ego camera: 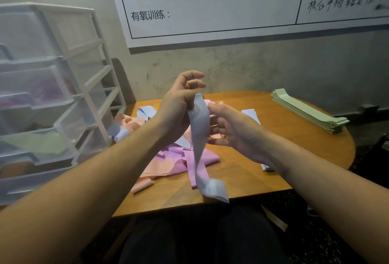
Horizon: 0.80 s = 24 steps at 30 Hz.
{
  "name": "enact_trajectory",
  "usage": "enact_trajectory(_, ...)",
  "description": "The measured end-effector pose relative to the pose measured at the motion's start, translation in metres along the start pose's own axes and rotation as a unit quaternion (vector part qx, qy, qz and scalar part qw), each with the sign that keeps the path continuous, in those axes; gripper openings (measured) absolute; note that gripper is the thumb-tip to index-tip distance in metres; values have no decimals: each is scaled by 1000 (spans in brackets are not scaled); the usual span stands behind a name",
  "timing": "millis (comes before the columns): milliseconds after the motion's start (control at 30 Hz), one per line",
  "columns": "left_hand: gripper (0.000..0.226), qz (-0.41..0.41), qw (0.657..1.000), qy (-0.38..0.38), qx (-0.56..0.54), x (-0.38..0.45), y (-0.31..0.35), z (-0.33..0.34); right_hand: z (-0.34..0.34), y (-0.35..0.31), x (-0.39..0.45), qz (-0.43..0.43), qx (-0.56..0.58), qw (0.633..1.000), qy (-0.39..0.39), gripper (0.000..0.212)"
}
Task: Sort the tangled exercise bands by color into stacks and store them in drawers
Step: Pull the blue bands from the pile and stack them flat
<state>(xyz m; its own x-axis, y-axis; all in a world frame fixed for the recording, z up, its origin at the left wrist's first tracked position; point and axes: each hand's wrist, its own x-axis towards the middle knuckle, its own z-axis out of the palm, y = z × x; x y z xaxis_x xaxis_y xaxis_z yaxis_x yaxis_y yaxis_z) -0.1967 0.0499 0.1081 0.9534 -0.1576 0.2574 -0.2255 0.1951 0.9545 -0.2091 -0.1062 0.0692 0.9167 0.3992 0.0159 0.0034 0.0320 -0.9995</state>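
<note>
- A pale blue band (199, 129) hangs between both hands above the bench (273, 171); its lower end dangles past the near edge, twisted.
- The left hand (179, 107) holds the band's top, thumb and lower fingers closed on it while the upper fingers curl loose above; so this grip is clamped on the band.
- The right hand (229, 129) sits just right of the band, fingers curled; it seems to pinch a pink strip (216, 136) behind the band, though exactly what it holds is hard to tell.
- Below the hands lies the tangle (179, 158): purple, peach and more blue bands, overlapping, spread from the bench's left edge to the middle.
- A few blue pieces (250, 114) lie flat just right of the hands, perhaps the start of a blue stack.
- On the far right of the bench sits a neat green stack (305, 112), well apart from the tangle.
- Left of the bench stands a drawer unit (42, 95); something purple shows in a middle drawer, green in a lower one, orange below that.
- Judgement: sorting is partway. Green looks done, some bands appear stored already, but blue, purple and peach remain knotted, and the green stack is not yet in a drawer.
</note>
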Motion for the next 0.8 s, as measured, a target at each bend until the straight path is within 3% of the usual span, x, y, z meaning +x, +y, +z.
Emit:
enact_trajectory(133, 59, 1, 999, -33, -1, -3, -2, 0, 9, -6, 4, -33, 7, 997, 62, 16)
enact_trajectory(267, 63, -17, 998, -53, -4, -5, -5, 0, 7, -13, 3, -20, 9, 998, 67, 5)
enact_trajectory(500, 67, -50, 993, -98, -41, -6, -11, -4, 1, -21, 0, -34, 20, 997, 66, 11)
enact_trajectory(800, 51, -28, 999, -22, -39, -5, -26, 1, -1, -27, -5, -150, -35, 979, 135, 7)
